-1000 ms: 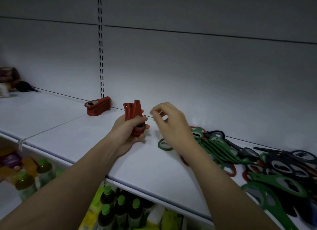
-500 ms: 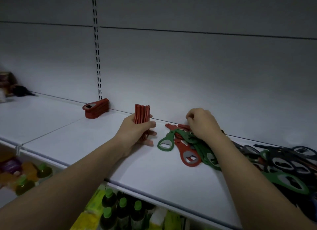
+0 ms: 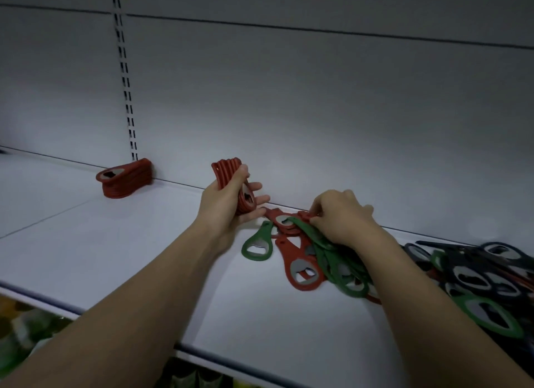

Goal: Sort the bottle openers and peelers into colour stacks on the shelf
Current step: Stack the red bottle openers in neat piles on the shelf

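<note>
My left hand is shut on a bundle of several red bottle openers, held on edge just above the white shelf. My right hand rests on a mixed pile and pinches the handle of a red opener near the back wall. Around it lie a green opener, a red opener and more green ones. A finished red stack stands at the back left, by the upright.
At the right edge of the shelf lies a heap of black and green openers. A slotted upright runs up the grey back panel. Below the shelf's front lip, green-capped bottles show dimly.
My right hand went from beside the red bundle down onto the mixed pile and now pinches a red opener at the back. My left hand keeps holding its bundle, slightly tilted.
</note>
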